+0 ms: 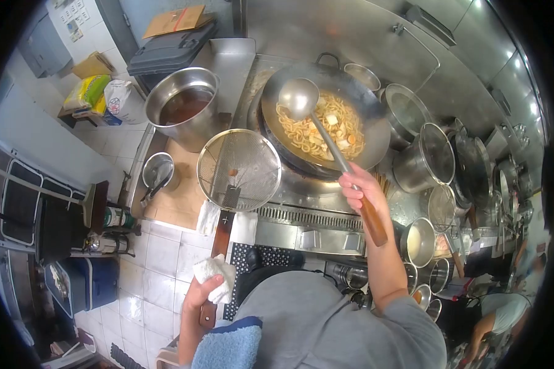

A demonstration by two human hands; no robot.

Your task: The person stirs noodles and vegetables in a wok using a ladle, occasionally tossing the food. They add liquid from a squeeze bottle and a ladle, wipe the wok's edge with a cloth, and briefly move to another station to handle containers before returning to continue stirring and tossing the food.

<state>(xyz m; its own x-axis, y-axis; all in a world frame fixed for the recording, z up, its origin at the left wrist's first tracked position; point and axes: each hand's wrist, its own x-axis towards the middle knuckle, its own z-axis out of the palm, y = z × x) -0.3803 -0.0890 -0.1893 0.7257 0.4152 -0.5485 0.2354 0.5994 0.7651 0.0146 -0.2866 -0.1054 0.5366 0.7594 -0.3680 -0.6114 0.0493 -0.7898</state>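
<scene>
My right hand (363, 187) is closed around the handle of a long metal ladle (299, 99) with a wooden end. The ladle's bowl is over the far left part of a large wok (375, 126). Thick noodles (326, 132) with pale chunks lie in the wok. My left hand (206, 292) is closed on a folded white cloth (215, 273) against the wooden handle of a round mesh strainer (239, 169). The strainer's mesh is left of the wok, with a small brown bit on it. Part of the handle is hidden under the cloth.
A deep steel pot (184, 101) of dark liquid stands left of the wok, near a small steel container (159, 169) with a black handle in it. Steel pots (425, 154) and strainers crowd the right side. Another person (498, 313) is at lower right.
</scene>
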